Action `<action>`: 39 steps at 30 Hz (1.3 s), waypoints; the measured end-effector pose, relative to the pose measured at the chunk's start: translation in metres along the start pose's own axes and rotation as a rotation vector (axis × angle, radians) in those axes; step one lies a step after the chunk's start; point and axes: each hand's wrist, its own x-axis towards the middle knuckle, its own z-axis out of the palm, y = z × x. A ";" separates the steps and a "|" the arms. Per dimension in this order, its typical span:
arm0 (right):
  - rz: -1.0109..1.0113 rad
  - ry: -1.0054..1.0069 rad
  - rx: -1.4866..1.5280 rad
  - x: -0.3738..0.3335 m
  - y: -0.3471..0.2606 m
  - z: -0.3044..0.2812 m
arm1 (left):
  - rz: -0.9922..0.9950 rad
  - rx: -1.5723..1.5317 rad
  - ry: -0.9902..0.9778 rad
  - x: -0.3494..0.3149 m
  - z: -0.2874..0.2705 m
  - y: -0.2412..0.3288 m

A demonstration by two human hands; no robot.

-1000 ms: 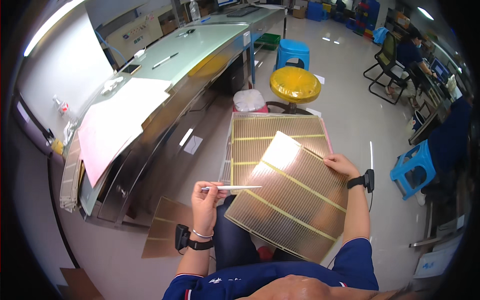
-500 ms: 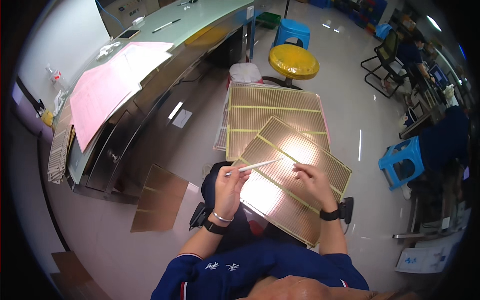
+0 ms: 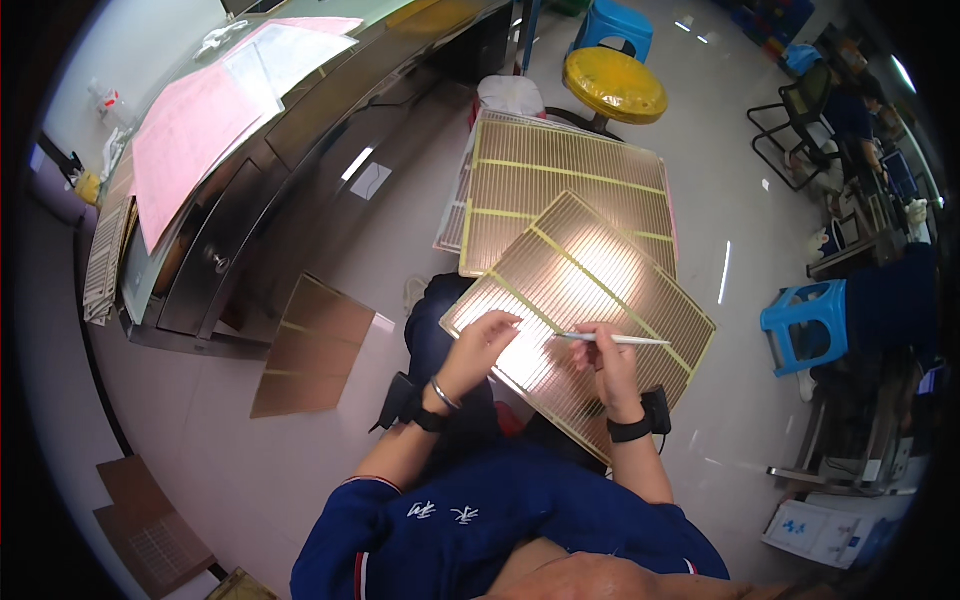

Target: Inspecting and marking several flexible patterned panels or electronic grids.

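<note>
A slim white pen-like tool [image 3: 640,341] is gripped in the fingers of my right hand [image 3: 608,365], over a copper-coloured striped circuit panel [image 3: 570,265]. The tool's grey end points left and its thin white end right. My left hand [image 3: 480,352] is at the panel's left edge, fingers stretched toward the surface, thumb apart, holding nothing visible. Glare hides whether its fingertips touch the panel. Set at an angle on my lap, the panel has yellow-green bands crossing its fine lines. It overlaps a stack of similar panels [image 3: 560,150] beyond it.
A long dark desk [image 3: 250,205] with pink sheets [image 3: 190,140] runs along the left. Behind the stack are a yellow round stool [image 3: 615,82] and a blue stool [image 3: 612,30]. Another panel [image 3: 312,345] leans at left. Another blue stool [image 3: 805,325] stands at right.
The white tool has passed from my left hand to my right. My left hand is now empty beside the panel's edge. The whole view has shifted slightly downward.
</note>
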 end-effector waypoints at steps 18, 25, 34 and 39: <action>0.032 0.300 -0.104 0.010 0.031 -0.052 | 0.102 0.482 0.299 0.037 -0.055 -0.009; 0.022 0.180 -0.191 -0.001 0.024 -0.052 | 0.048 0.714 0.223 0.006 -0.043 0.009; -0.163 0.119 -0.488 0.002 -0.020 -0.046 | -0.294 0.667 0.002 -0.081 -0.031 0.000; -0.254 0.073 -0.444 0.029 -0.026 -0.009 | -0.084 0.745 0.171 -0.058 -0.049 -0.007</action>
